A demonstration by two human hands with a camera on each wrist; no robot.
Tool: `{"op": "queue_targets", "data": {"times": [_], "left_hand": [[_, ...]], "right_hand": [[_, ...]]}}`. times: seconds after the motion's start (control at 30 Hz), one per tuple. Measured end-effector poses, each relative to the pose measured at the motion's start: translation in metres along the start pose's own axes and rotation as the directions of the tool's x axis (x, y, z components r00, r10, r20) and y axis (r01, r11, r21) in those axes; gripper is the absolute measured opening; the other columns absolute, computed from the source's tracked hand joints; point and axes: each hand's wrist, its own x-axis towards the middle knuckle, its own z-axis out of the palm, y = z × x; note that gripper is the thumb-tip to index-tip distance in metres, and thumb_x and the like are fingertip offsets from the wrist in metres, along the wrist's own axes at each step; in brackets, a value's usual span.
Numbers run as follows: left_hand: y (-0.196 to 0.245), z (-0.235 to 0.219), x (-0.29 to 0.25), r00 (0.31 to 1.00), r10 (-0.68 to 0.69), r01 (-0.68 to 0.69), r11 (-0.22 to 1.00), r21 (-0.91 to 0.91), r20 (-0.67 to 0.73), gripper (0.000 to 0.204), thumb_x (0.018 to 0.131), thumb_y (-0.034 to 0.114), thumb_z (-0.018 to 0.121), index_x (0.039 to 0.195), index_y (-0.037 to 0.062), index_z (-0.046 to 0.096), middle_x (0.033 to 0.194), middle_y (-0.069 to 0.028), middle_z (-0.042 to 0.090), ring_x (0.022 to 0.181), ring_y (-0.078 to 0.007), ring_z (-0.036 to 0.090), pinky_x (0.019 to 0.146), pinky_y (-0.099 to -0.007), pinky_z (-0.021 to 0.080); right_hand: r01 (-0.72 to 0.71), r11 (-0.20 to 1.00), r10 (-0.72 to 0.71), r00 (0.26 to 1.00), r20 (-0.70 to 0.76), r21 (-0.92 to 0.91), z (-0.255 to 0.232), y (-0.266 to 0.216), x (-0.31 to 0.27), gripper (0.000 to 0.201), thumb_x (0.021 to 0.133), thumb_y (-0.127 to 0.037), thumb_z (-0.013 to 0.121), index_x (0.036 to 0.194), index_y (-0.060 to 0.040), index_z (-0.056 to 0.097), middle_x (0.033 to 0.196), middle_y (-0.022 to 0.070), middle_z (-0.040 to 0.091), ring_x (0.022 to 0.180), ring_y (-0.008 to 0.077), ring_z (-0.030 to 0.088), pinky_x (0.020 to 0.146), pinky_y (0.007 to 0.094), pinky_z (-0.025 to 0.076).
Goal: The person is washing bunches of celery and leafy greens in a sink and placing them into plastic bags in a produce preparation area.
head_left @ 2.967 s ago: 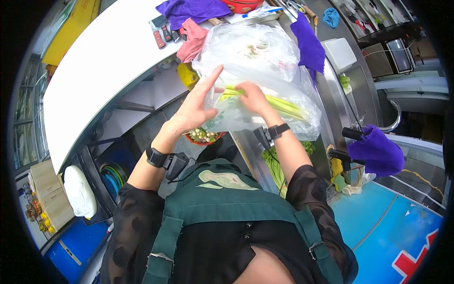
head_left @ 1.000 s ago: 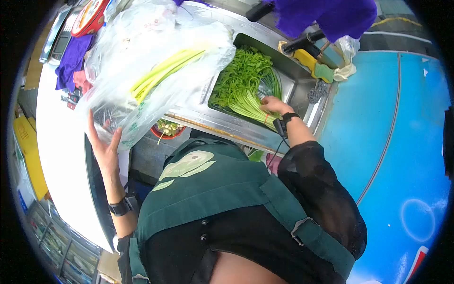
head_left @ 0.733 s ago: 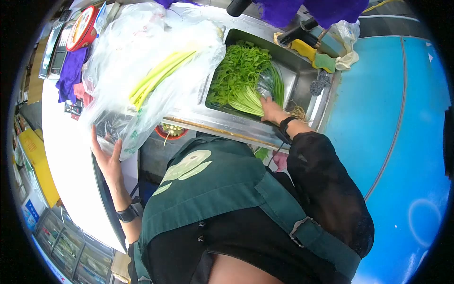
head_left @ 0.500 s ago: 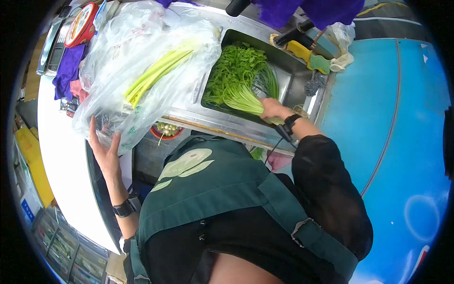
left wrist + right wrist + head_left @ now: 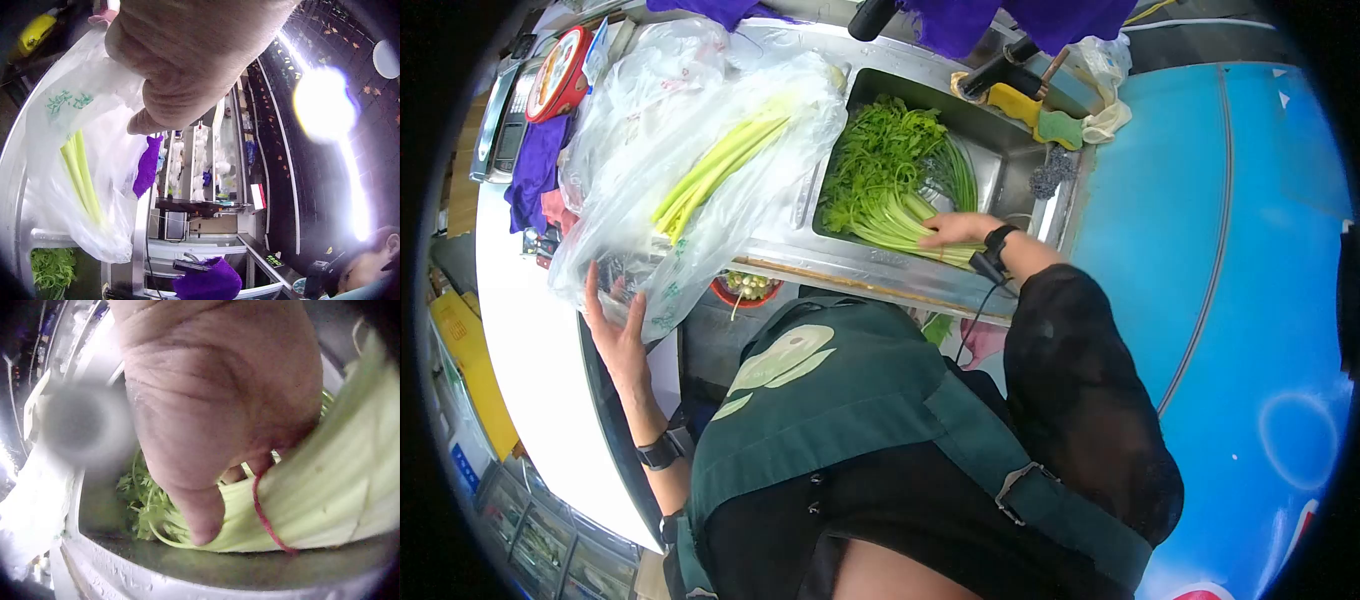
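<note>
My right hand (image 5: pixel 960 230) grips a bunch of leafy celery (image 5: pixel 900 215) lying in the sink; in the right wrist view the thumb is on the near side of the pale stalks (image 5: pixel 331 494), other fingers partly hidden behind, beside a red band (image 5: pixel 264 515). My left hand (image 5: pixel 620 335), thumb and fingers spread, touches the edge of a clear plastic bag (image 5: pixel 620 210). Several loose yellow-green stalks (image 5: pixel 720 175) lie on the bag. The left wrist view has the left hand (image 5: pixel 187 62) beside the bag (image 5: pixel 44 144).
Sink rim (image 5: pixel 800 215) borders the bag. Yellow and green sponges (image 5: pixel 1012 102), a scourer (image 5: pixel 1053 172) and a black tap (image 5: pixel 1005 68) are at the sink's far side. A red bowl (image 5: pixel 747 298) of vegetables sits below the counter edge. A red round scale (image 5: pixel 558 75) stands upper left.
The right hand has gone from the stalks on the bag to the sink and gripped the celery bunch there. The left hand has moved left along the bag. The head view has turned and shifted.
</note>
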Motion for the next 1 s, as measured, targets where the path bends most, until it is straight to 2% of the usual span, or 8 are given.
{"op": "queue_targets", "data": {"times": [0.1, 0.17, 0.23, 0.37, 0.6, 0.8, 0.9, 1.0], "left_hand": [[-0.005, -0.002, 0.001, 1.0, -0.03, 0.029, 0.999, 0.025, 0.002, 0.067, 0.08, -0.008, 0.064, 0.141, 0.0083, 0.041, 0.144, -0.0154, 0.033, 0.128, -0.0255, 0.04, 0.107, -0.0401, 0.039], [-0.003, 0.001, -0.002, 0.998, -0.065, 0.064, 0.996, -0.054, -0.018, 0.066, 0.079, -0.007, 0.064, 0.14, 0.0079, 0.042, 0.143, -0.0158, 0.034, 0.129, -0.0255, 0.04, 0.106, -0.04, 0.039], [-0.003, 0.002, -0.005, 0.997, -0.064, 0.064, 0.998, -0.014, -0.031, 0.067, 0.079, -0.006, 0.065, 0.14, 0.0078, 0.042, 0.143, -0.016, 0.034, 0.129, -0.0255, 0.04, 0.106, -0.04, 0.039], [0.002, 0.0, -0.007, 0.997, -0.062, 0.065, 0.994, 0.089, -0.038, 0.068, 0.078, -0.005, 0.067, 0.14, 0.0079, 0.043, 0.142, -0.016, 0.036, 0.128, -0.0254, 0.04, 0.105, -0.0398, 0.04], [0.004, -0.001, -0.005, 0.997, -0.062, 0.07, 0.979, 0.192, -0.043, 0.069, 0.079, -0.004, 0.065, 0.143, 0.0094, 0.039, 0.144, -0.0161, 0.036, 0.126, -0.0277, 0.046, 0.104, -0.0391, 0.04], [-0.004, -0.003, 0.001, 0.999, -0.04, 0.044, 0.987, 0.152, -0.027, 0.07, 0.078, -0.003, 0.067, 0.141, 0.0109, 0.042, 0.143, -0.0154, 0.037, 0.125, -0.0256, 0.045, 0.105, -0.0389, 0.038], [-0.004, -0.004, 0.001, 0.995, -0.098, 0.1, 0.991, 0.088, -0.035, 0.07, 0.078, -0.002, 0.067, 0.142, 0.0111, 0.042, 0.143, -0.0156, 0.036, 0.126, -0.0257, 0.045, 0.105, -0.0385, 0.039], [-0.011, -0.006, 0.001, 0.997, -0.076, 0.078, 0.993, 0.085, -0.033, 0.068, 0.079, -0.002, 0.067, 0.141, 0.0112, 0.042, 0.144, -0.0158, 0.036, 0.126, -0.0261, 0.045, 0.104, -0.0387, 0.04]], "right_hand": [[-0.24, 0.931, 0.192, 0.962, 0.192, 0.275, -0.021, 0.01, 0.018, 0.06, 0.094, -0.039, 0.055, 0.132, 0.0075, 0.046, 0.128, 0.0238, 0.053, 0.118, 0.0279, 0.053, 0.09, 0.04, 0.047], [-0.452, 0.867, 0.444, 0.892, 0.085, 0.212, -0.022, 0.033, 0.038, 0.056, 0.091, -0.027, 0.061, 0.128, 0.0128, 0.047, 0.114, 0.0229, 0.061, 0.096, 0.0279, 0.064, 0.069, 0.0364, 0.054], [-0.415, 0.899, 0.412, 0.91, 0.052, 0.137, -0.017, 0.037, 0.045, 0.053, 0.086, -0.017, 0.064, 0.123, 0.0171, 0.047, 0.101, 0.0223, 0.064, 0.076, 0.0268, 0.065, 0.053, 0.0339, 0.051], [-0.368, 0.903, 0.393, 0.916, 0.08, -0.222, -0.012, 0.015, 0.049, 0.04, 0.081, -0.011, 0.06, 0.113, 0.0126, 0.059, 0.109, 0.0228, 0.063, 0.086, 0.0317, 0.064, 0.068, 0.0421, 0.051], [-0.342, 0.878, 0.262, 0.929, -0.259, -0.336, 0.007, 0.012, 0.05, 0.038, 0.075, -0.016, 0.061, 0.108, 0.0019, 0.063, 0.115, 0.0233, 0.06, 0.104, 0.0352, 0.06, 0.087, 0.0453, 0.049], [-0.304, 0.941, 0.289, 0.951, -0.112, -0.148, -0.023, 0.007, 0.018, 0.071, 0.061, -0.025, 0.076, 0.123, 0.0034, 0.053, 0.122, 0.0261, 0.055, 0.112, 0.0368, 0.055, 0.092, 0.0358, 0.047], [-0.302, 0.952, 0.286, 0.934, -0.213, -0.045, -0.042, 0.005, 0.005, 0.08, 0.059, -0.025, 0.078, 0.126, 0.0048, 0.049, 0.127, 0.0264, 0.052, 0.117, 0.0354, 0.052, 0.094, 0.036, 0.046], [-0.238, 0.938, 0.181, 0.956, -0.232, -0.252, -0.066, 0.018, 0.003, 0.079, 0.06, -0.027, 0.076, 0.128, 0.0034, 0.047, 0.122, 0.0241, 0.057, 0.113, 0.0362, 0.056, 0.095, 0.0383, 0.045]]}}
